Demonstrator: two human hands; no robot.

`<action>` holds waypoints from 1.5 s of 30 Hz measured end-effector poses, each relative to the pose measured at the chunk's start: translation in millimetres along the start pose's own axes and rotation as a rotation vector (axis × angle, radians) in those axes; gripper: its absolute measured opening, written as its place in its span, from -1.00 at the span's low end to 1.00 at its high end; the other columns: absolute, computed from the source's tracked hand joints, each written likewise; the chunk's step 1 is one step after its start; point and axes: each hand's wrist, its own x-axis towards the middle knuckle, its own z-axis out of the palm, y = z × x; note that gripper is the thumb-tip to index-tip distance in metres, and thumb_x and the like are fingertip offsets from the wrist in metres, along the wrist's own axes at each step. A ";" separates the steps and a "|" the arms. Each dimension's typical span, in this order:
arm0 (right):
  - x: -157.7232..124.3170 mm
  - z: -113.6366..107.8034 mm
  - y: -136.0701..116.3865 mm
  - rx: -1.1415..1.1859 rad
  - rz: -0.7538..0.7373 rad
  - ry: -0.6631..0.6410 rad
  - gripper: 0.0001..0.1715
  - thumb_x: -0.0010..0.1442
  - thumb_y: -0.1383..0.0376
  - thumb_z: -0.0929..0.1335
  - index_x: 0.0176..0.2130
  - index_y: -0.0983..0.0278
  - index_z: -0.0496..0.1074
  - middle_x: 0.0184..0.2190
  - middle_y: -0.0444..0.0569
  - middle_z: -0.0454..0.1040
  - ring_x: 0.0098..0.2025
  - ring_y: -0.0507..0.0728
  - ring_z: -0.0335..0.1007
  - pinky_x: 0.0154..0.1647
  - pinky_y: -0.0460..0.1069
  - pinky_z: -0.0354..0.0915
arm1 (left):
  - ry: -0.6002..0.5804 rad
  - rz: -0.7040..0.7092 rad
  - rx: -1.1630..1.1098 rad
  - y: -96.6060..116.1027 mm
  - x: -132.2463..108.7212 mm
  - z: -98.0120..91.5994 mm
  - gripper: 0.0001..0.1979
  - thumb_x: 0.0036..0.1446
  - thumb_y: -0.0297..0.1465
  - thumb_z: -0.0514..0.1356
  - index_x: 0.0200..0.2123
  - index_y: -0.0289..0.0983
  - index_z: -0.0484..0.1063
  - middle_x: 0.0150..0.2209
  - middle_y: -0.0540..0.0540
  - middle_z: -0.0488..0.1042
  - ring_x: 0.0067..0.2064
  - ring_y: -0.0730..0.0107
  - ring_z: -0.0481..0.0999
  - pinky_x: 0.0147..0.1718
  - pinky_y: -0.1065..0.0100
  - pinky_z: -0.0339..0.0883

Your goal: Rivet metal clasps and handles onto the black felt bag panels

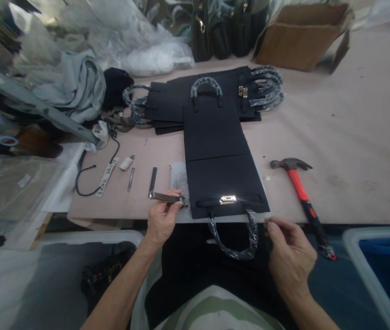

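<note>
A flat black bag panel (220,151) lies unfolded on the table, with a shiny metal clasp (227,199) near its front edge and a plastic-wrapped handle (236,238) hanging over the table edge. My left hand (162,220) is closed on a thin metal tool (165,197) whose tip touches the panel's left front corner. At the table's front edge, just right of the handle, my right hand (289,259) pinches its fingers together; what they hold is hidden. A grey pad (179,178) lies under the panel.
A red-handled hammer (301,192) lies right of the panel. More black bag panels (201,94) are stacked behind. Small metal punches (152,181), a black cable (88,178), a cardboard box (301,36), plastic wrap and bins surround the area.
</note>
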 end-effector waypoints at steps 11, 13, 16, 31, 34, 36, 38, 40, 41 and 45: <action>-14.1 4.0 4.0 0.643 0.871 -0.486 -0.50 -0.15 0.05 0.64 -0.31 0.30 0.58 -0.39 0.00 0.55 -0.48 0.04 0.43 -0.51 -0.11 0.37 | -0.089 -0.127 -0.402 8.2 28.5 24.3 -0.78 0.20 -0.26 0.33 -0.20 -0.30 0.52 -0.12 -0.17 0.58 -0.15 0.25 0.65 -0.13 0.30 0.56; -8.5 1.5 5.7 0.710 0.981 -0.600 -0.55 -0.14 0.15 0.65 -0.28 0.31 0.60 -0.48 -0.08 0.49 -0.58 -0.06 0.31 -0.63 -0.20 0.23 | -0.103 -0.147 -0.426 7.7 29.0 31.9 -0.75 0.19 -0.24 0.34 -0.21 -0.31 0.52 -0.14 -0.17 0.59 -0.17 0.25 0.66 -0.14 0.31 0.55; -3.8 2.8 9.7 0.768 1.005 -0.827 -0.54 -0.06 0.23 0.62 -0.16 0.36 0.60 -0.58 -0.23 0.35 -0.73 -0.19 -0.04 -0.74 -0.26 0.00 | -0.116 -0.176 -0.466 8.4 23.9 39.2 -0.73 0.18 -0.20 0.34 -0.21 -0.30 0.51 -0.14 -0.17 0.58 -0.18 0.25 0.66 -0.13 0.29 0.55; -20.3 68.4 -42.0 0.667 0.785 -0.677 -0.59 -0.07 0.20 0.63 -0.22 0.27 0.58 -0.25 -0.04 0.61 -0.32 0.12 0.52 -0.39 -0.03 0.50 | -0.157 -0.245 -0.573 20.5 13.1 43.6 -0.70 0.17 -0.19 0.35 -0.20 -0.31 0.51 -0.15 -0.16 0.57 -0.12 0.23 0.65 -0.07 0.28 0.51; -17.9 74.1 -42.4 0.696 0.842 -0.667 -0.67 -0.11 0.31 0.63 -0.29 0.30 0.59 -0.32 -0.05 0.60 -0.38 0.10 0.49 -0.43 -0.06 0.48 | -0.142 -0.224 -0.589 24.4 15.1 42.0 -0.75 0.21 -0.22 0.33 -0.19 -0.29 0.51 -0.14 -0.15 0.57 -0.10 0.24 0.64 -0.06 0.29 0.50; -16.6 75.8 -40.2 0.696 0.869 -0.699 -0.71 -0.12 0.33 0.62 -0.35 0.33 0.59 -0.39 -0.05 0.58 -0.44 0.07 0.46 -0.44 -0.08 0.46 | -0.133 -0.200 -0.574 27.9 17.2 40.0 -0.77 0.22 -0.24 0.32 -0.18 -0.29 0.51 -0.14 -0.15 0.57 -0.10 0.24 0.64 -0.06 0.30 0.50; -16.0 75.8 -37.6 0.712 0.877 -0.739 -0.72 -0.13 0.34 0.61 -0.36 0.33 0.59 -0.40 -0.06 0.57 -0.45 0.05 0.45 -0.40 -0.08 0.48 | -0.130 -0.180 -0.562 31.9 19.4 37.8 -0.79 0.22 -0.26 0.32 -0.19 -0.29 0.52 -0.14 -0.14 0.57 -0.10 0.25 0.64 -0.07 0.31 0.50; -16.5 75.1 -35.9 0.731 0.862 -0.767 -0.72 -0.13 0.32 0.61 -0.36 0.33 0.58 -0.40 -0.07 0.57 -0.45 0.04 0.45 -0.36 -0.08 0.49 | -0.132 -0.165 -0.562 36.0 21.6 35.9 -0.80 0.23 -0.27 0.32 -0.19 -0.29 0.52 -0.13 -0.14 0.56 -0.10 0.25 0.64 -0.07 0.32 0.51; -17.2 74.9 -35.6 0.733 0.845 -0.781 -0.71 -0.13 0.30 0.61 -0.36 0.33 0.58 -0.40 -0.07 0.56 -0.45 0.05 0.45 -0.35 -0.07 0.49 | -0.135 -0.162 -0.562 37.8 22.6 35.0 -0.79 0.23 -0.27 0.32 -0.19 -0.29 0.52 -0.13 -0.14 0.56 -0.09 0.24 0.64 -0.07 0.31 0.51; -22.0 76.5 -35.0 0.714 0.695 -0.757 -0.72 -0.10 0.26 0.60 -0.35 0.29 0.57 -0.39 -0.06 0.56 -0.36 0.11 0.46 -0.31 0.00 0.47 | -0.149 -0.165 -0.545 43.5 25.3 31.0 -0.78 0.22 -0.26 0.32 -0.19 -0.30 0.53 -0.13 -0.16 0.57 -0.10 0.20 0.65 -0.06 0.27 0.54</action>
